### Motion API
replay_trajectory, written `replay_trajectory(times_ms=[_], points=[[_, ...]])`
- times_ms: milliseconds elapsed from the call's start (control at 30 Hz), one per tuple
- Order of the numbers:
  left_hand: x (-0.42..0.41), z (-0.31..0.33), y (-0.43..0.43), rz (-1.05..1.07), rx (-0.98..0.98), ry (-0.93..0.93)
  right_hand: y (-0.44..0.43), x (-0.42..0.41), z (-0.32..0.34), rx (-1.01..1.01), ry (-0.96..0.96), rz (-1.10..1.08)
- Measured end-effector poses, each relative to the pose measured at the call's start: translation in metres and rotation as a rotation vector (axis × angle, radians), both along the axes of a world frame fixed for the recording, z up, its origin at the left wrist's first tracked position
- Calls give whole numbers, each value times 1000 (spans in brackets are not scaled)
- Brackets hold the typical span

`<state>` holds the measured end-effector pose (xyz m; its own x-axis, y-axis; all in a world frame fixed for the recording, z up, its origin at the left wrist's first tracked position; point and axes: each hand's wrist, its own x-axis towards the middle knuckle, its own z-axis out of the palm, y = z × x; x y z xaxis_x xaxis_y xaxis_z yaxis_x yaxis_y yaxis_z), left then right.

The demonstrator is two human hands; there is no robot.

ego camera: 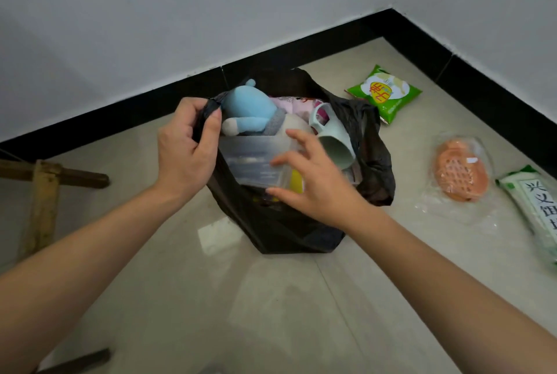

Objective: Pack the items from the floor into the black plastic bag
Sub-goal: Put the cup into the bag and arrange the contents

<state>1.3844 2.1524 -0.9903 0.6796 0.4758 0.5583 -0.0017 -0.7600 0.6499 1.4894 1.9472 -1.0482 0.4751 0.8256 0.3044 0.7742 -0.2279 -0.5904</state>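
The black plastic bag (289, 229) stands on the tiled floor near the room's corner, its mouth wide. Inside it I see a blue plush toy (250, 111), a pale green mug (334, 144), pink packaging and a clear plastic box (250, 159) on top. My left hand (187, 144) grips the bag's left handle and holds it up. Over the clear box my right hand (313, 180) hovers with fingers spread, fingertips touching or just above it. On the floor to the right lie a green snack packet (384, 93), an orange object in a clear wrapper (462, 173) and a green-and-white noodle packet (536, 211).
A black skirting board (301, 51) and white walls close the corner behind the bag. Wooden legs of some furniture (45, 183) stand at the left. Glossy beige tiles (241, 313) stretch toward me.
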Motion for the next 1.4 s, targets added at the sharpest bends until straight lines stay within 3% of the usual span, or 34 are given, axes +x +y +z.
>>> replay_trajectory(times_ms=[133,433,633,767,867,967,1167,1267,1400], points=[[0,-5,3,0,-3,35,6,-4,-14,-186,-83,71],[-5,-8,10,42,-41,37,23,-27,2,98,-33,110],[-10,-21,21,86,-141,52,48,-36,-6,52,-174,256],[-9,-23,30,166,-116,94,37,-30,-7,58,-127,242],[0,-15,28,251,67,117,17,-12,1,74,-111,98],[17,1,16,297,271,85,-9,18,15,239,-161,-144],[76,11,-39,-29,451,164,-81,85,31,408,-50,-670],[109,0,-78,-199,483,297,-123,112,12,246,111,-909],[143,-35,-115,-291,631,698,-170,125,-42,-185,295,-1076]])
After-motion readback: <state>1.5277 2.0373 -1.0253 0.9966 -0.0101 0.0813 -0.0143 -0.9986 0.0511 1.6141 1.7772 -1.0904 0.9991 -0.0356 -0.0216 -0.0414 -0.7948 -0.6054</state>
